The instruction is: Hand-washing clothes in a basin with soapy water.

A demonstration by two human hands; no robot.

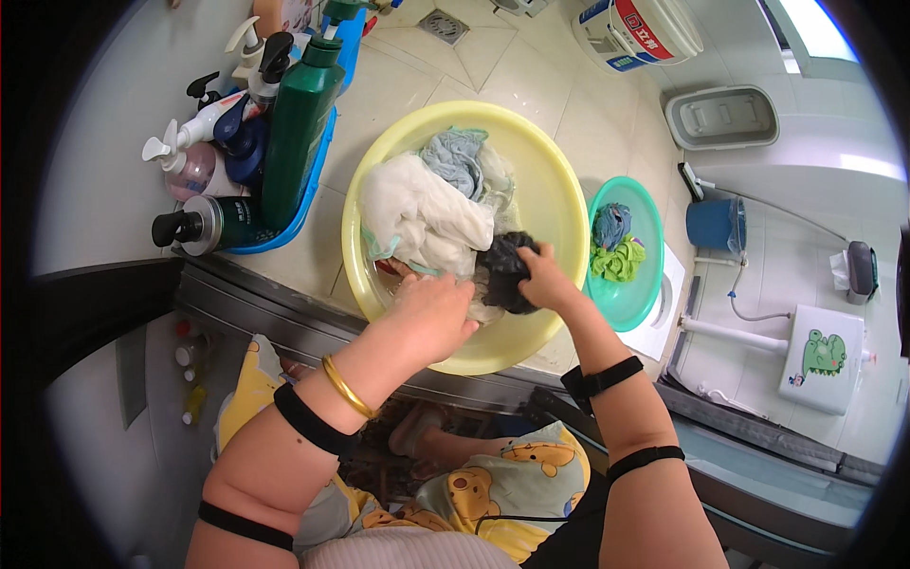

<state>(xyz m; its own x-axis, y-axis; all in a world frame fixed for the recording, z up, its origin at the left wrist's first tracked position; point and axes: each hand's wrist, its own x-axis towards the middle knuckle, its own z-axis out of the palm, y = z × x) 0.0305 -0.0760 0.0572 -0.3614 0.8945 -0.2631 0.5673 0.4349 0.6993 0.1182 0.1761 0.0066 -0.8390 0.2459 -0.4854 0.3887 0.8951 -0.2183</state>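
A large yellow basin (559, 190) in front of me holds a heap of wet laundry. White cloth (417, 209) fills its left side, with a grey-blue cloth (455, 159) behind it. My right hand (552, 281) grips a bunched black cloth (507, 270) at the basin's right front. My left hand (431, 313), a gold bangle on its wrist, is curled at the near edge of the white cloth. Its fingertips are partly hidden, and I cannot make out what they hold.
Right of the basin, a smaller turquoise basin (645, 302) contains a blue cloth (612, 224) and a lime-green cloth (618, 260). Pump bottles, including a tall green bottle (301, 133), crowd a blue tray (318, 185) at left. A raised dark sill (275, 302) runs before me.
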